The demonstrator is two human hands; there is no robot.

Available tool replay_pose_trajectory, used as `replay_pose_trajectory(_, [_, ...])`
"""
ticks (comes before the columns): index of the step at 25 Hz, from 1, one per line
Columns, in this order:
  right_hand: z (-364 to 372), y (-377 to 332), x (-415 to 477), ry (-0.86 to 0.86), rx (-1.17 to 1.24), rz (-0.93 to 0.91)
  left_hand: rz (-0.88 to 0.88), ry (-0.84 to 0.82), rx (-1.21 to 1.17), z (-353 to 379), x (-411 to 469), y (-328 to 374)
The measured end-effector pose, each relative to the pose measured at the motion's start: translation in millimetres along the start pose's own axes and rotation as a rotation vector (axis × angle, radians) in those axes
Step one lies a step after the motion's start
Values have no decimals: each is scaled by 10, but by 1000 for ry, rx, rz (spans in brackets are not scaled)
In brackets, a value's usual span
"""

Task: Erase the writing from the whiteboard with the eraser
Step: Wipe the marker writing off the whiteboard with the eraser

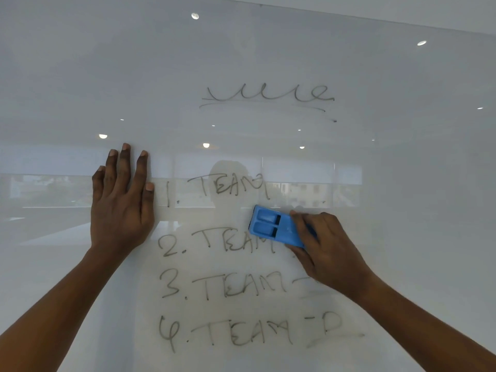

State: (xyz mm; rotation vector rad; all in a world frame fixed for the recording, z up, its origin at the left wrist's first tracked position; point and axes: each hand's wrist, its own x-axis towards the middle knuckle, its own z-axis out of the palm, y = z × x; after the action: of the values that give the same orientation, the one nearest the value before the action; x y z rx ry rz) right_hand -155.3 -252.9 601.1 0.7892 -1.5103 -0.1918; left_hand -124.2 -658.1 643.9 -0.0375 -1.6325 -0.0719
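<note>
We see two bare forearms reaching up from the lower corners toward a glossy whiteboard (pixel 402 157). The right hand (pixel 330 248) holds a blue eraser (pixel 273 226), with its fingers (pixel 300 224) clamped over the right end of the eraser, and the eraser lies pressed on the board. It sits between the first and the second written line, just right of the word "TEAM" in both. The left hand (pixel 120 205) rests flat on the board with its fingers (pixel 124 167) apart and straight, holding nothing; its thumb tip is just beside the "1." of the first line.

Left of the right fingers and below them we read the list (pixel 228 285): "1. TEAM", "2. TEAM", "3. TEAM" and "4. TEAM", with faint smeared marks at the right ends of the lower lines. Above both hands, well apart from them, there is a looped scribble (pixel 268 96) with an underline.
</note>
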Motion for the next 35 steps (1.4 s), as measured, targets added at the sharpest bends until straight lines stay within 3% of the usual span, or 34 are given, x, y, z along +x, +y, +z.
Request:
replay_pose_trajectory(3, [-23,319,207,53,-62,-63,-2,2,-2,-1,-6,-4])
replay_pose_trajectory(9, [-113,1036,1032,185,-79,466,-8,-9,-5,-3,-8,-4])
replay_pose_trajectory(11, [-88,925,1050,232,-38,508,-6,-9,-10,-3,-6,-7])
replay_pose_trajectory(13, [-40,648,829,219,-5,381,-1,-7,-15,-2,-9,-4])
replay_pose_trajectory(16, [-42,242,287,50,14,99,-2,-3,-9,-5,-9,-1])
replay_pose_trajectory(19, [-115,310,149,-42,-31,-141,-1,-9,-13,-16,-6,9])
replay_pose_trajectory(21, [-133,521,334,-27,-57,-201,-6,-7,-13,-11,-10,8])
replay_pose_trajectory(23, [-141,836,638,54,-88,-125,-11,-7,-12,-4,-11,6])
replay_pose_trajectory(26, [-172,1341,1034,152,-129,128,-5,-5,-7,-1,-3,-14])
replay_pose_trajectory(31, [-278,1578,1527,262,-17,821,8,6,13,7,-3,-18])
replay_pose_trajectory(33, [-207,1221,1624,283,13,784,8,11,18,11,5,-15])
replay_pose_trajectory(35, [-55,718,1480,235,8,482,11,8,4,12,-4,-22])
